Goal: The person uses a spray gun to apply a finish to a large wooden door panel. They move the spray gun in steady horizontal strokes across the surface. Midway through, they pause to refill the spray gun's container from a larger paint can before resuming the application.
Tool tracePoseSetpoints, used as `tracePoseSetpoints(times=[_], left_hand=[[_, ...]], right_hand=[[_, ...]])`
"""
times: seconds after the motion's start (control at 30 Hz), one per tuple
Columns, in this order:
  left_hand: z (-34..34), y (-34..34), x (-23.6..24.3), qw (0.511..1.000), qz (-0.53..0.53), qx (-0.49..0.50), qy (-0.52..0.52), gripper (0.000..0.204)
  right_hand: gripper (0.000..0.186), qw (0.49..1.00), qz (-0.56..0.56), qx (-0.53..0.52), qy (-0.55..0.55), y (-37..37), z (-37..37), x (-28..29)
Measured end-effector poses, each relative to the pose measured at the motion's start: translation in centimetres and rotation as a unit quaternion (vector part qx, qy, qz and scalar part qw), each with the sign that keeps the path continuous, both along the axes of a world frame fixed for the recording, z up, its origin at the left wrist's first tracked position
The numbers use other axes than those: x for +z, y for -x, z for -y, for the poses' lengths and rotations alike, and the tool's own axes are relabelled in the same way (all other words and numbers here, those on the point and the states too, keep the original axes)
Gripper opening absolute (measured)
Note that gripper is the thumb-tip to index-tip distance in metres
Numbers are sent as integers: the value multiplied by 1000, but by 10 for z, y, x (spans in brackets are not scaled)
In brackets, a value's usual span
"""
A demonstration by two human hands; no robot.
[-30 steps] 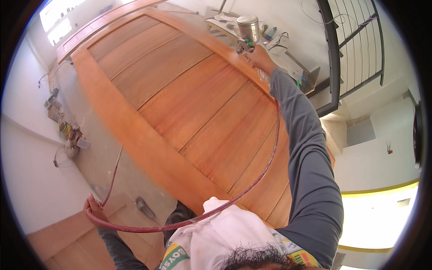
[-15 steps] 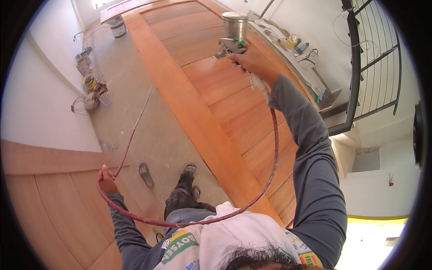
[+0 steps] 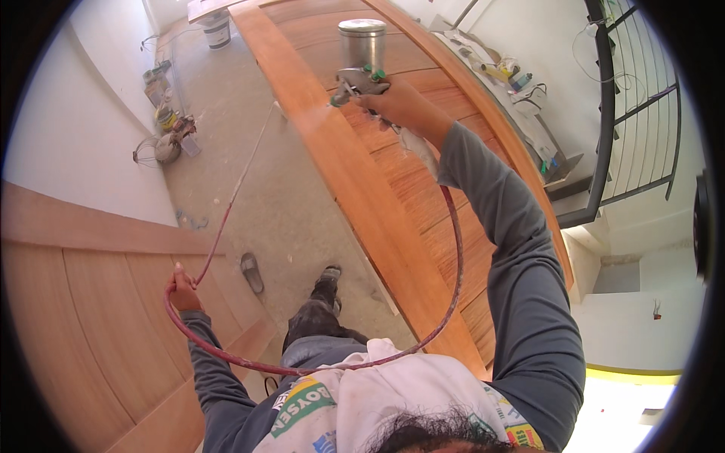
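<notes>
1. One spray gun [image 3: 361, 87], one metal cup [image 3: 363, 49] on top: over the orange panel [image 3: 359, 200], mist [image 3: 312, 117] at the panel's left border.
2. Your right hand [image 3: 411, 109]: grip closed round the gun.
3. Your left hand [image 3: 183, 291]: grip closed on one red hose [image 3: 458, 260], left of the panel.
4. One slipper [image 3: 252, 273], one bucket [image 3: 217, 33]: left of the panel.
5. Versus one second ago: you've shifted the gun from the panel's right border toward its left.
</notes>
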State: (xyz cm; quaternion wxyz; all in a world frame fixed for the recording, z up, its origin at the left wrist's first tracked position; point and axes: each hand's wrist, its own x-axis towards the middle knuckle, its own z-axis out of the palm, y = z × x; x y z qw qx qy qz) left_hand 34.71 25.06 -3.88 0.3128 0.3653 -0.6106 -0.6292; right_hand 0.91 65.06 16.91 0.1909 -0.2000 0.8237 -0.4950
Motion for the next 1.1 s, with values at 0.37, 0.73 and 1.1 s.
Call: tracePoseSetpoints(times=[0.37, 0.73, 1.1], left_hand=[[-44, 99, 24, 997, 34, -61, 25, 44], [-104, 215, 62, 984, 17, -168, 53, 46], [-126, 246, 84, 968, 43, -216, 117, 47]], right_hand=[[27, 980, -73, -175, -61, 104, -144, -19], [27, 923, -128, -328, -158, 237, -319, -59], [40, 838, -215, -422, -272, 289, -400, -88]])
